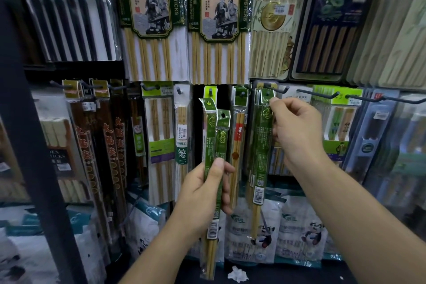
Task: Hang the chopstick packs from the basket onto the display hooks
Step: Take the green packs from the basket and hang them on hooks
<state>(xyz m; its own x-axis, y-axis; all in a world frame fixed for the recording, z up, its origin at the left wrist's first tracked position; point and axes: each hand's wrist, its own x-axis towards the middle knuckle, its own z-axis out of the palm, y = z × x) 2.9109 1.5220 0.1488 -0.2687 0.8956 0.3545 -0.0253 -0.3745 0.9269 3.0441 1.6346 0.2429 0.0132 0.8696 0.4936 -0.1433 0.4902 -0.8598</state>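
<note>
Before display hooks (280, 90), left hand (202, 193) grips two green packs (211, 143); right hand (297, 131) pinches a third pack (261, 152).

The left hand (204, 193) covers the middles of its two green packs (210, 136). The right hand (297, 131) hides the hanging pack's (262, 145) right edge.

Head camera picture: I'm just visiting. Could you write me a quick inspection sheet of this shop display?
Surface: hook wall, crowded with hanging chopstick packs.
Job's things: two green packs in the left hand; third green pack held up at a hook; basket not in view.
Clutter: crumpled white paper lying low down.
Hands: left hand grips its two packs; right hand pinches the third pack's top.
Cables: nothing seen.
Surroundings: panda bags below, big chopstick sets above.
</note>
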